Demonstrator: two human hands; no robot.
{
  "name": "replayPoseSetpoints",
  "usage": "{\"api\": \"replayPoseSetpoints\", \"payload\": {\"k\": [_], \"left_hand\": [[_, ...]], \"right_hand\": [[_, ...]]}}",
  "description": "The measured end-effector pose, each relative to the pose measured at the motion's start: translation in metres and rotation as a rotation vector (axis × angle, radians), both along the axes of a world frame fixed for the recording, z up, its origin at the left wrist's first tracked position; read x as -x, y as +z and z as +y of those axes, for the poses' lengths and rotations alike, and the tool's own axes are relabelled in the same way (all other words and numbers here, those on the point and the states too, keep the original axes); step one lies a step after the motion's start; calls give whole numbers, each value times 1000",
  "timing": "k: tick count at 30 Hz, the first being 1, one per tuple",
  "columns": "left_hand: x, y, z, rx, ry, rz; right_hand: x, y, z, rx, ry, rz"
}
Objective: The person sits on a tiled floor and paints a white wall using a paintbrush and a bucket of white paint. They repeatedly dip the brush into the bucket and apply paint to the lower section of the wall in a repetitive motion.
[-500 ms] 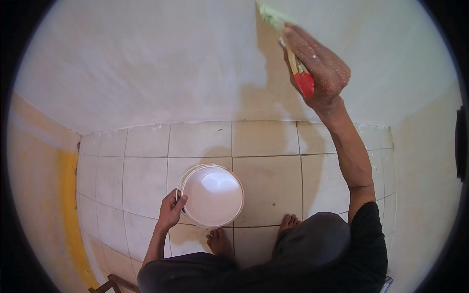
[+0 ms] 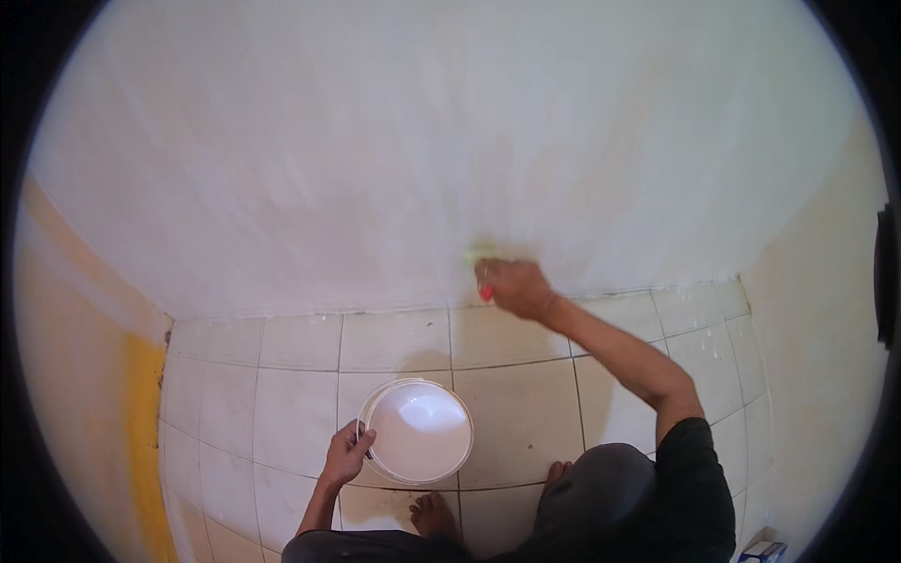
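My right hand (image 2: 519, 286) is closed round the handle of a paintbrush (image 2: 486, 292), whose red handle end shows below the fingers. The pale bristles are smeared by motion and lie against the lower part of the white wall (image 2: 310, 169), a little above the floor. At the lower left, my left hand (image 2: 349, 452) grips a round white bucket (image 2: 470, 450) at its left side, with the thumb near the rim. White paint (image 2: 418, 436) fills the inside of the bucket and reflects a bright light. The bucket is in front of my legs, over the tiles.
Beige floor tiles (image 2: 516, 403) meet the wall along a rough edge. A side wall with a yellow strip (image 2: 145, 432) stands at the left, another pale wall (image 2: 817, 281) at the right. My bare foot (image 2: 434, 516) is below the bucket. A small box (image 2: 763, 549) lies at the lower right.
My right hand has swept the paintbrush down the wall and to the left, from high up to near the floor. The view has tilted upward; my left hand still holds the bucket.
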State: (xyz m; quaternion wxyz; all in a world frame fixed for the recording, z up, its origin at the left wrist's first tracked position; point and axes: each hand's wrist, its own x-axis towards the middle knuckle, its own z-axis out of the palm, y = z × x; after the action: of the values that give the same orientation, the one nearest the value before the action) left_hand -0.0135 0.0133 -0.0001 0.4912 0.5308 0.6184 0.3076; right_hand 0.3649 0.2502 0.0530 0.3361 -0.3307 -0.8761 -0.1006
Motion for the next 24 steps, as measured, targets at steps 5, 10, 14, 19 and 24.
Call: {"api": "replayPoseSetpoints", "payload": {"k": [5,10,14,19,24], "left_hand": [[2,2,5,-40,-8,-5],[1,11,1,-37,-29,79],[0,7,5,-28,-29,46],[5,3,-3,46,16,-6],[5,8,-4,50,7,-11]], "right_hand": [[-10,222,-9,-404,-109,163],[-6,222,-17,-814,-97,89],[-3,77,-8,-590,-151,-99],[14,-97,-29,-181,35,-201],[20,-103,-2,80,129,-170]]}}
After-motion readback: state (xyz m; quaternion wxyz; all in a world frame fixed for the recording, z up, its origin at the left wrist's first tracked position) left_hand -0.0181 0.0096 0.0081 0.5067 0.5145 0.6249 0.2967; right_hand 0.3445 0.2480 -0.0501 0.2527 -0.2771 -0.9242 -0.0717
